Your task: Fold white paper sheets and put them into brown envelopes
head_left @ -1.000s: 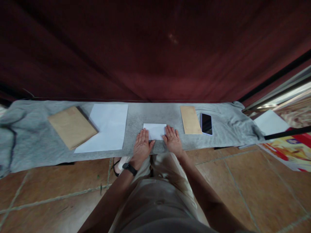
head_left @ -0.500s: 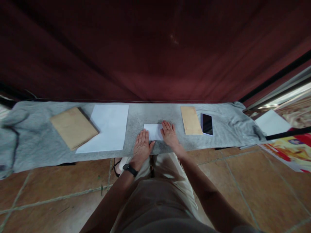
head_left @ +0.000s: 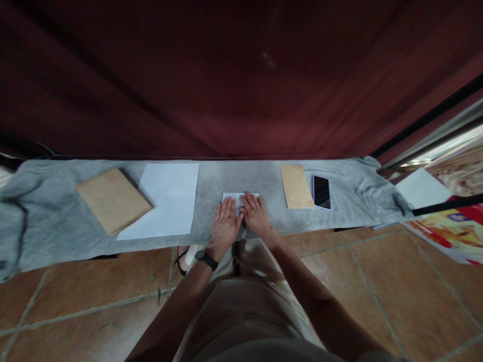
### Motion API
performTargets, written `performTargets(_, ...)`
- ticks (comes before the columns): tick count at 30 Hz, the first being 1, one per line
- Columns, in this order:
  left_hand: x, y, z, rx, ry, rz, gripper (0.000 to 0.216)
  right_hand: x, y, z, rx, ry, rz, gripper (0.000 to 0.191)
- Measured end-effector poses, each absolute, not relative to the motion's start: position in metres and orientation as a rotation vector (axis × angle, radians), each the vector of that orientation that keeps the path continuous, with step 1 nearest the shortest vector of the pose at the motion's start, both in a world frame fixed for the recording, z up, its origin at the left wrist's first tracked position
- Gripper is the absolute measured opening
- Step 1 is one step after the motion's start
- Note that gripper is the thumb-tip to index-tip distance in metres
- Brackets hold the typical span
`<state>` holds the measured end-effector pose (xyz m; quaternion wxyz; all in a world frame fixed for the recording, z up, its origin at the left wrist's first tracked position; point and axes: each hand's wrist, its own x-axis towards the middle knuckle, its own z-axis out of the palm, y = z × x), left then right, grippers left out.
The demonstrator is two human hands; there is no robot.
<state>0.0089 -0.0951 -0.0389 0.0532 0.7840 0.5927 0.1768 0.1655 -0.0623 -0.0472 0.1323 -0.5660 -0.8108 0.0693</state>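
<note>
A small folded white paper (head_left: 234, 196) lies on the grey cloth (head_left: 241, 176) near its front edge. Both my hands rest flat on it, side by side, and cover most of it. My left hand (head_left: 225, 224), with a black watch on the wrist, has its fingers stretched out over the paper's left part. My right hand (head_left: 254, 213) lies flat over the right part, fingers spread. Only the paper's far edge shows past my fingertips.
A large white sheet (head_left: 166, 197) and a big brown envelope (head_left: 111, 199) lie to the left. A narrow brown envelope (head_left: 296, 186) and a black phone (head_left: 321, 191) lie to the right. A dark red curtain (head_left: 241, 75) hangs behind. More paper (head_left: 422, 188) sits at the far right, tiled floor below.
Both hands have slid inward over the folded paper. They were at its two ends and now lie together on top of it.
</note>
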Motion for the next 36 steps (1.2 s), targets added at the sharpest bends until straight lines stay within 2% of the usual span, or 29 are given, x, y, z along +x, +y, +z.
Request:
performTargets(7,0.03,-0.067,-0.042,2.376,1.699,0.488,0.069,0.168,-0.064,-0.046,-1.658,-2.42,0.198,0.06)
performTargets(14,0.019,-0.068,-0.048,2.377,1.74,0.484,0.071,0.174,-0.066,-0.049,-1.678,-2.302,0.174,0.053)
performTargets(24,0.007,-0.074,-0.052,2.362,1.826,0.516,0.066,0.202,-0.072,-0.048,-1.769,-2.218,0.155,0.057)
performTargets(36,-0.002,-0.079,-0.05,2.333,1.889,0.476,0.064,0.211,-0.062,-0.041,-1.794,-2.153,0.207,0.051)
